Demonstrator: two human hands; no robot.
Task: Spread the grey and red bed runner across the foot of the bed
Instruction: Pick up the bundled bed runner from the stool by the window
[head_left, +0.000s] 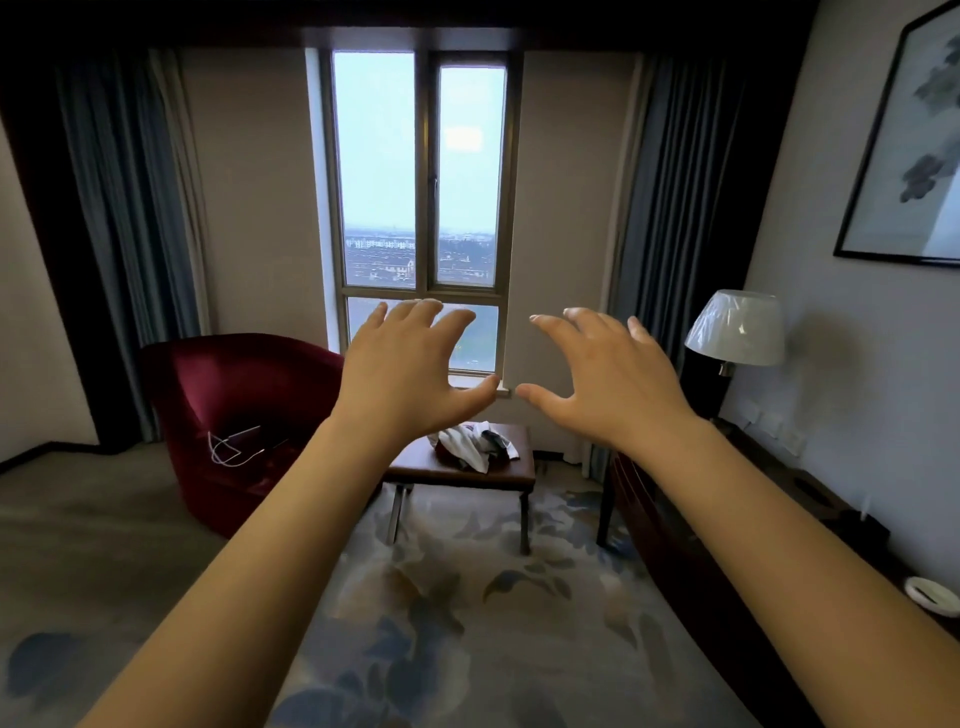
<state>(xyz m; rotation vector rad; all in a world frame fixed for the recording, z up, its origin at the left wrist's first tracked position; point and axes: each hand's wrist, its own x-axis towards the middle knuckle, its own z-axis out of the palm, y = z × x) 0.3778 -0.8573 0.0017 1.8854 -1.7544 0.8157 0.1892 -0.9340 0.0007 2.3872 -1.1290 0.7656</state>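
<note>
Both my arms stretch out in front of me at chest height. My left hand (410, 369) is spread, palm away from me, fingers apart and holding nothing. My right hand (602, 374) mirrors it beside it, fingers spread, also holding nothing. The thumbs point toward each other with a small gap between them. Neither the bed nor the grey and red bed runner is in view. I face a tall window (421, 208) in a hotel room.
A dark red armchair (234, 415) with a white cable on its seat stands at the left. A small brown stool (462, 470) under the window carries crumpled white and grey cloth. A dark desk (727, 519) with a lamp (735, 330) runs along the right wall. Patterned carpet covers the floor.
</note>
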